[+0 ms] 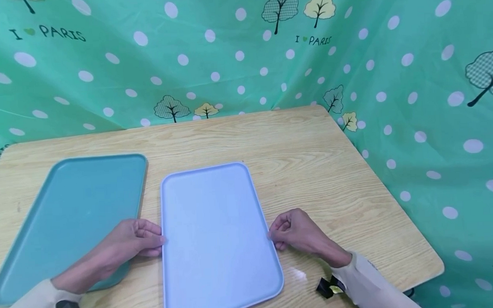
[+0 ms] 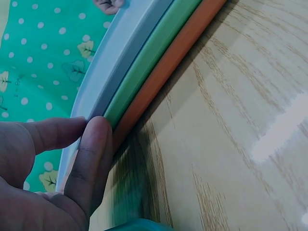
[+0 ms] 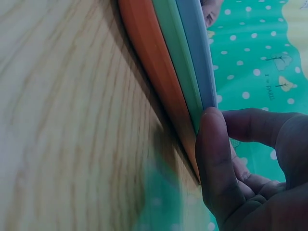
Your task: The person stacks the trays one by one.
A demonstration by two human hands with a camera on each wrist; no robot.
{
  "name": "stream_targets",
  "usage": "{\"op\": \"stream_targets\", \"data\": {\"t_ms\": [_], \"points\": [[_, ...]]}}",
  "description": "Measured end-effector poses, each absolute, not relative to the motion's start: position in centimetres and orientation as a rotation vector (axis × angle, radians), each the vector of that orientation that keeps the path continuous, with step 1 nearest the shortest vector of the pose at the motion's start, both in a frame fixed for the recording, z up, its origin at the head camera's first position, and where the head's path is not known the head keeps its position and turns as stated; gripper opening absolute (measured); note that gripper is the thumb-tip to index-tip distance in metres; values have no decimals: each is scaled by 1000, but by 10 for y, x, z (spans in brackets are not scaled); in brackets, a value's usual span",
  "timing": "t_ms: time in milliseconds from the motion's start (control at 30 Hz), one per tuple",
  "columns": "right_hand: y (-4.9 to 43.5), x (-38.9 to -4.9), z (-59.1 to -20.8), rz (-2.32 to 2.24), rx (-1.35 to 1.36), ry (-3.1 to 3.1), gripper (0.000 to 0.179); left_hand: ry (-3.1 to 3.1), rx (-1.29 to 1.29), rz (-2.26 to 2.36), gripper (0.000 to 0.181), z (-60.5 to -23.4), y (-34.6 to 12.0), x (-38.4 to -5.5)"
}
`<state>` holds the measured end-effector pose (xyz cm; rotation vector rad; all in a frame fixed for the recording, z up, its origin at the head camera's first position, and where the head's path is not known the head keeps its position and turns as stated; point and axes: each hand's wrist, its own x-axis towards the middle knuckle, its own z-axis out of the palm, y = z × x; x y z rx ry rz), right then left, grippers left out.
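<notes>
A pale blue rectangular tray (image 1: pixel 216 227) lies on top of a stack. Below it the wrist views show the edges of a green tray (image 2: pixel 144 67) and an orange tray (image 3: pixel 150 53), the orange one lowest. My left hand (image 1: pixel 133 239) pinches the blue tray's left rim between thumb and fingers. On the opposite side my right hand (image 1: pixel 296 231) pinches the right rim in the same way. In both wrist views the fingertips also lie close against the green edge; whether they grip it I cannot tell.
A teal tray (image 1: pixel 89 200) lies flat on the wooden table (image 1: pixel 324 169) to the left, partly under my left forearm. Green dotted cloth (image 1: pixel 210 60) hangs behind the table and along its right side. A black wrist device (image 1: pixel 326 287) sits at my right sleeve.
</notes>
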<state>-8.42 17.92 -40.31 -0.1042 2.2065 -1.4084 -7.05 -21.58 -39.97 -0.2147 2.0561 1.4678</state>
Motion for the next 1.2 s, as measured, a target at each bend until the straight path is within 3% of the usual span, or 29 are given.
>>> {"op": "stream_targets", "data": {"t_ms": [333, 733, 1200], "points": [[181, -97, -395, -1351, -123, 2275, 7, 2061, -140, 1492, 34, -400, -227, -73], [152, -137, -367, -1430, -222, 2374, 13, 2089, -114, 1442, 41, -386, -265, -82], [104, -181, -341, -1417, -274, 2393, 8, 2197, -77, 1406, 22, -374, -311, -105]]}}
